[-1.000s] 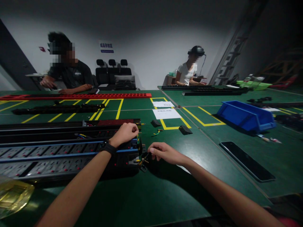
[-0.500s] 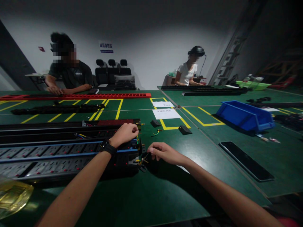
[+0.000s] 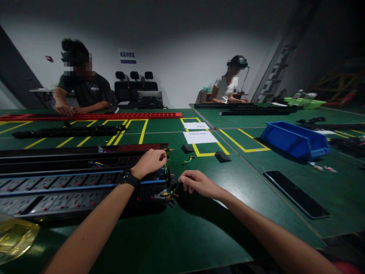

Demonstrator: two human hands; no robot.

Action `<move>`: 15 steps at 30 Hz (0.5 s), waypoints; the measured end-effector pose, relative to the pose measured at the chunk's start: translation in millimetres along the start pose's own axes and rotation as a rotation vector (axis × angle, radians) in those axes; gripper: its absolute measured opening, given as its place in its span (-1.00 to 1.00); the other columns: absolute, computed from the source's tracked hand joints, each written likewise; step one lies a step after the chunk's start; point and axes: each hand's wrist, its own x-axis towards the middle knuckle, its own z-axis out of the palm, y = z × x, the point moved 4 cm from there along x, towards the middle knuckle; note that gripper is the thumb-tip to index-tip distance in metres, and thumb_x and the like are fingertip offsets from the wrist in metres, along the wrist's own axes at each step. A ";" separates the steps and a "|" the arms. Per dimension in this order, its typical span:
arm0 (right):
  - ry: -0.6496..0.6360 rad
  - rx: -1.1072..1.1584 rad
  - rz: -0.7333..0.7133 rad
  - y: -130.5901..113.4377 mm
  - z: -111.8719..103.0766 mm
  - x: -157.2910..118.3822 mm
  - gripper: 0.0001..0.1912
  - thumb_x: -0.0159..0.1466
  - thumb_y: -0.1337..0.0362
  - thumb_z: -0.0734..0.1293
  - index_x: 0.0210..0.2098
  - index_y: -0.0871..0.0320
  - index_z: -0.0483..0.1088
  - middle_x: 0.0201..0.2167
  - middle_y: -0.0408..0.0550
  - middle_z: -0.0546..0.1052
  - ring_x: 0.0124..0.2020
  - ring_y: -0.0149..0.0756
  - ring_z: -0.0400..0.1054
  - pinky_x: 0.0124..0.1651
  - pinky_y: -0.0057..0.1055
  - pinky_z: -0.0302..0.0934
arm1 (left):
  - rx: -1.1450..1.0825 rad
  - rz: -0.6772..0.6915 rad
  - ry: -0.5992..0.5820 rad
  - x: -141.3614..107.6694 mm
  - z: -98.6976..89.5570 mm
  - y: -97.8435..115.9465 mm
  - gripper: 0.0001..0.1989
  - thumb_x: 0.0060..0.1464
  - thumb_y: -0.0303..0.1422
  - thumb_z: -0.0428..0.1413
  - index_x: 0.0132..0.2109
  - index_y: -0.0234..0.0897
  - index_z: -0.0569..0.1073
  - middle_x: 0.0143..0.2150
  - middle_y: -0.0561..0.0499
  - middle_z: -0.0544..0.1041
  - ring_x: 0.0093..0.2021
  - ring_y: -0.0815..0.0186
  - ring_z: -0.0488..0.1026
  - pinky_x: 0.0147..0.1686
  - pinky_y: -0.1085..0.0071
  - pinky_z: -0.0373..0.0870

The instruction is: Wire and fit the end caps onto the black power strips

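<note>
In the head view, the left arm reaches forward, its wrist bent over the socket strips (image 3: 76, 180) on the counter (image 3: 239, 243); the left hand (image 3: 151, 161) lies with curled fingers on their right end, its grip hidden. The right arm angles in from the lower right; the right hand (image 3: 196, 183) has thumb and forefinger close together at a thin dark piece (image 3: 173, 193) beside that end, but I cannot tell whether it is pinched. The blue bin (image 3: 293, 140) has a dark interior; the green basket (image 3: 316, 103) seems to hold clear plastic items (image 3: 306, 98)
</note>
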 end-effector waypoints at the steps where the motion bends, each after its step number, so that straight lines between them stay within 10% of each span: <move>1: 0.032 -0.030 0.005 1.4 -3.0 0.8 -0.57 0.41 -0.10 0.26 -0.22 0.17 0.44 -0.44 -0.11 0.51 -0.53 -0.39 0.31 -0.45 -0.45 0.17 | 0.000 0.000 -0.003 0.0 0.3 -0.5 -0.84 0.19 -0.37 0.11 -0.24 -0.25 0.61 -0.32 -0.04 0.65 -0.36 0.28 0.51 -0.30 0.39 0.27; 7: 0.461 -0.600 0.004 4.2 -61.5 -3.1 -0.68 0.44 0.09 0.22 -0.29 0.12 0.49 -0.46 -0.05 0.57 -0.43 -0.25 0.44 -0.34 -0.40 0.17 | -0.001 0.003 -0.016 -0.1 0.8 -1.9 -0.83 0.19 -0.36 0.10 -0.22 -0.24 0.61 -0.30 -0.04 0.65 -0.35 0.27 0.52 -0.31 0.38 0.25; 15: 0.681 -1.073 0.644 24.8 -155.7 -37.5 -0.46 0.49 -0.04 0.15 0.34 0.05 0.32 0.01 0.23 0.63 0.00 0.15 0.55 -0.08 -0.12 0.37 | 0.017 0.001 -0.018 -1.6 -0.7 0.7 -0.81 0.21 -0.35 0.08 -0.21 -0.23 0.60 -0.29 -0.05 0.64 -0.35 0.27 0.51 -0.30 0.38 0.26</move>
